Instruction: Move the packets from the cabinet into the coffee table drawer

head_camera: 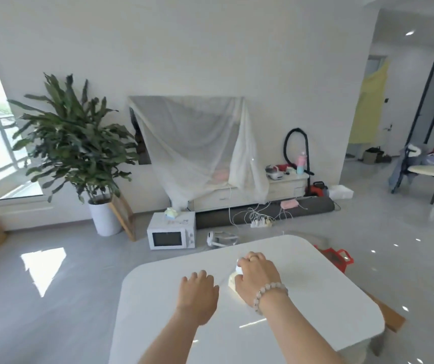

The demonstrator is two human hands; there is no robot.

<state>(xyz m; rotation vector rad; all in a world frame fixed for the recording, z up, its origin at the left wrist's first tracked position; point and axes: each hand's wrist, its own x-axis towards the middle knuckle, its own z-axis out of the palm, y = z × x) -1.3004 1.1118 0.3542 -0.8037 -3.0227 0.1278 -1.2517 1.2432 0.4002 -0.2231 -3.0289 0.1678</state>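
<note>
- Right hand (pixel 256 274), beaded bracelet on the wrist, fingers curled over a pale packet (pixel 233 279) lying on the white coffee table (pixel 315 298) — whether there is more than one packet cannot be told.
- Left hand (pixel 197 291) just beside it, palm down, fingers loosely bent, holding nothing.
- Beyond the table: one microwave (pixel 171 233) on the floor, one potted plant (pixel 79 143), one red basket (pixel 338 258).

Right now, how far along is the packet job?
Done: one packet is on the table. In hand: the right hand grips it; the left hand holds nothing. Left: no open drawer shows, so putting it in remains.
</note>
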